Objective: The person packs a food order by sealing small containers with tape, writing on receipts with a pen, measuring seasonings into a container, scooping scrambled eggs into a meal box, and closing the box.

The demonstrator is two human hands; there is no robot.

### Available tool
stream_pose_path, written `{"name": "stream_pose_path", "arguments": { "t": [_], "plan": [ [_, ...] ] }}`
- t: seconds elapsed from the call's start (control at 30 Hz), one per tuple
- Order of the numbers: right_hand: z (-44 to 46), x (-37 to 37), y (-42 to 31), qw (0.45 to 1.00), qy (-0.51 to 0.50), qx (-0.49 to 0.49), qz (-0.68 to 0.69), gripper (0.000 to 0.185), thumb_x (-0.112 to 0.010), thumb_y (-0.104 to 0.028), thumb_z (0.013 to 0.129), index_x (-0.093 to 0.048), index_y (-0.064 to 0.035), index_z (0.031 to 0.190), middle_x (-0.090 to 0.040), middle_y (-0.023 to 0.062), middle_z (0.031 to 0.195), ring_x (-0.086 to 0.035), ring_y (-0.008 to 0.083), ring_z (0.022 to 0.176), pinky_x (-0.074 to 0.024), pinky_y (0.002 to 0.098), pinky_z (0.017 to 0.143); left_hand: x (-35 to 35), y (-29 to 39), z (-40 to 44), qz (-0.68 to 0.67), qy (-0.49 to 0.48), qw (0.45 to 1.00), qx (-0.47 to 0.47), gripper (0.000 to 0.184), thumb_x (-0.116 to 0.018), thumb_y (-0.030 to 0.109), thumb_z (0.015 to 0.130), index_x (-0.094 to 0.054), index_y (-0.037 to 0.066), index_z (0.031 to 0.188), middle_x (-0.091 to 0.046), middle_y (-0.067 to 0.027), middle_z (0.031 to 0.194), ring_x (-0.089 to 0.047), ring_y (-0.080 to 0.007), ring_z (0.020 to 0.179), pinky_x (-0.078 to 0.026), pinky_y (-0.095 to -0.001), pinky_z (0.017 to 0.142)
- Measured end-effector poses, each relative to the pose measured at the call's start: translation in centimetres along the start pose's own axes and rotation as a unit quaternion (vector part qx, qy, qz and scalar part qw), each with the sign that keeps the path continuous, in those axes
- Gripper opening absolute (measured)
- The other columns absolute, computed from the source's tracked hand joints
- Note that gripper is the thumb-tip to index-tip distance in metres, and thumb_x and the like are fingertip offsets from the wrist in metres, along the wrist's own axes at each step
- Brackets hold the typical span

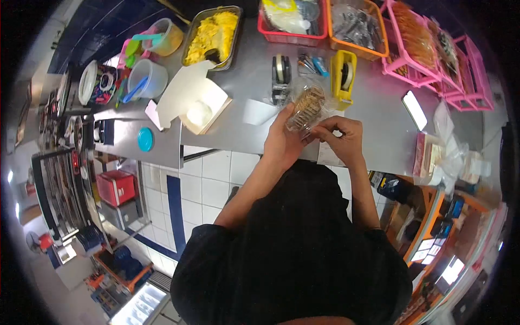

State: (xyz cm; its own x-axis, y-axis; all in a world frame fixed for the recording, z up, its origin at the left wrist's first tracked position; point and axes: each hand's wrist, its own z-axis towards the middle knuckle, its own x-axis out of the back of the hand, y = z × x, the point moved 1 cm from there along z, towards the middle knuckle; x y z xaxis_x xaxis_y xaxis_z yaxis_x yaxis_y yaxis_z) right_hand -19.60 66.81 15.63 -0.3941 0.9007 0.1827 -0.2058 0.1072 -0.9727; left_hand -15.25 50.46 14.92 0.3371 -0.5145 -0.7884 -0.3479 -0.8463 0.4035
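Two bare hands are seen near the upper middle of the frame, above the front edge of a grey metal table [374, 116]. A clear package [307, 107] of brown, ridged contents is held in the left hand [283, 135], the fingers closed about it. The right hand [348, 140] is placed at the package's lower right edge; whether the wrapping is pinched there cannot be told. Beyond the package, a black tape dispenser [281, 70] and a yellow tape dispenser [343, 76] are set apart on the metal. Along the top, a red basket [292, 38] and an orange basket [360, 52] are placed side by side, with pink baskets [416, 79] at upper right and a phone [414, 110] laid below them. At upper left, a tray [237, 40] is filled with yellow food [213, 37]; an open white box [184, 86] is positioned just below it. A turquoise lid [145, 139] is found near the table's left edge. White floor tiles [214, 187], crossed by a dark blue strip [175, 214], are visible underneath. A red box [116, 187] is noted at left, and orange-edged shelving [432, 208] at lower right.
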Motion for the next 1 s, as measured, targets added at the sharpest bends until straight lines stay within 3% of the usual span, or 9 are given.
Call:
{"name": "stream_pose_path", "arguments": {
  "t": [0.1,0.3,0.53,0.7,0.8,0.83,0.93,0.97,1.0],
  "plan": [
    [1.0,-1.9,-0.6,0.998,0.010,-0.046,0.042,0.012,-0.082,-0.006,0.083,-0.072,0.0006,0.083,-0.069,0.0023,0.068,-0.061,0.0081,0.058,-0.0497,0.0226,0.054,1.1,0.9,-0.3,-0.022,0.001,1.000,-0.016,0.050,-0.057,0.048,0.097,-0.055,0.015,0.135,-0.064,-0.0056,0.127,-0.058,-0.0222,0.116,-0.042,-0.0432,0.097],
    [3.0,-5.1,-0.7,0.989,-0.019,-0.135,0.064,0.023,-0.088,-0.008,0.077,-0.065,-0.0030,0.072,-0.068,0.0033,0.067,-0.060,0.0060,0.058,-0.0487,0.0212,0.054,3.5,3.8,-1.7,-0.029,0.048,0.998,-0.038,0.059,-0.053,0.052,0.096,-0.053,0.012,0.139,-0.060,-0.0089,0.132,-0.057,-0.0243,0.117,-0.040,-0.0462,0.101],
    [6.4,-11.8,-0.9,0.979,-0.050,-0.154,0.127,0.022,-0.087,-0.010,0.079,-0.067,-0.0008,0.078,-0.071,0.0056,0.071,-0.066,0.0083,0.062,-0.0524,0.0229,0.057,7.8,9.3,-3.3,-0.061,0.052,0.996,-0.032,0.057,-0.055,0.050,0.096,-0.051,0.013,0.139,-0.060,-0.0081,0.130,-0.057,-0.0243,0.115,-0.041,-0.0451,0.095],
    [9.6,-17.1,0.5,0.982,-0.085,-0.166,0.037,0.020,-0.084,-0.010,0.082,-0.065,-0.0032,0.080,-0.065,0.0000,0.067,-0.058,0.0042,0.058,-0.0449,0.0198,0.053,12.5,15.4,-4.2,-0.070,0.029,0.995,-0.065,0.050,-0.056,0.045,0.097,-0.053,0.012,0.135,-0.062,-0.0075,0.126,-0.058,-0.0242,0.110,-0.045,-0.0436,0.089],
    [12.3,-19.4,2.7,0.989,0.020,-0.097,-0.106,0.020,-0.081,-0.015,0.085,-0.067,-0.0008,0.085,-0.063,0.0025,0.063,-0.053,0.0048,0.057,-0.0441,0.0238,0.054,16.8,18.1,-4.4,-0.070,0.103,0.986,-0.115,0.047,-0.057,0.041,0.099,-0.052,0.011,0.135,-0.059,-0.0092,0.130,-0.058,-0.0262,0.110,-0.046,-0.0435,0.090],
    [13.4,-20.0,3.8,0.982,0.019,-0.101,-0.157,0.018,-0.076,-0.016,0.087,-0.068,-0.0006,0.091,-0.068,0.0090,0.069,-0.063,0.0139,0.059,-0.0500,0.0291,0.057,18.4,18.9,-4.3,-0.049,0.102,0.984,-0.139,0.043,-0.061,0.033,0.099,-0.051,0.010,0.134,-0.059,-0.0113,0.129,-0.060,-0.0262,0.110,-0.051,-0.0420,0.087],
    [16.5,-23.2,6.8,0.975,-0.031,-0.036,-0.215,0.021,-0.074,-0.020,0.086,-0.070,-0.0025,0.098,-0.073,0.0139,0.078,-0.071,0.0281,0.069,-0.0557,0.0377,0.066,21.5,19.1,-3.1,0.125,0.256,0.934,-0.216,0.048,-0.066,0.027,0.097,-0.047,0.007,0.136,-0.058,-0.0137,0.128,-0.062,-0.0263,0.112,-0.055,-0.0423,0.087],
    [17.4,-24.4,7.8,0.959,-0.085,-0.073,-0.262,0.030,-0.073,-0.023,0.085,-0.071,-0.0043,0.107,-0.074,0.0177,0.088,-0.072,0.0370,0.082,-0.0566,0.0449,0.076,22.5,19.4,-2.9,0.149,0.251,0.927,-0.236,0.062,-0.071,0.018,0.094,-0.034,0.002,0.142,-0.053,-0.0171,0.132,-0.058,-0.0278,0.117,-0.048,-0.0412,0.100],
    [18.0,-25.4,8.4,0.953,-0.101,-0.070,-0.277,0.031,-0.073,-0.024,0.084,-0.071,-0.0043,0.108,-0.074,0.0180,0.088,-0.072,0.0372,0.083,-0.0564,0.0453,0.077,23.2,19.6,-2.6,0.212,0.256,0.908,-0.257,0.064,-0.072,0.020,0.093,-0.034,0.000,0.141,-0.053,-0.0186,0.132,-0.058,-0.0291,0.117,-0.048,-0.0411,0.100]
  ]
}}
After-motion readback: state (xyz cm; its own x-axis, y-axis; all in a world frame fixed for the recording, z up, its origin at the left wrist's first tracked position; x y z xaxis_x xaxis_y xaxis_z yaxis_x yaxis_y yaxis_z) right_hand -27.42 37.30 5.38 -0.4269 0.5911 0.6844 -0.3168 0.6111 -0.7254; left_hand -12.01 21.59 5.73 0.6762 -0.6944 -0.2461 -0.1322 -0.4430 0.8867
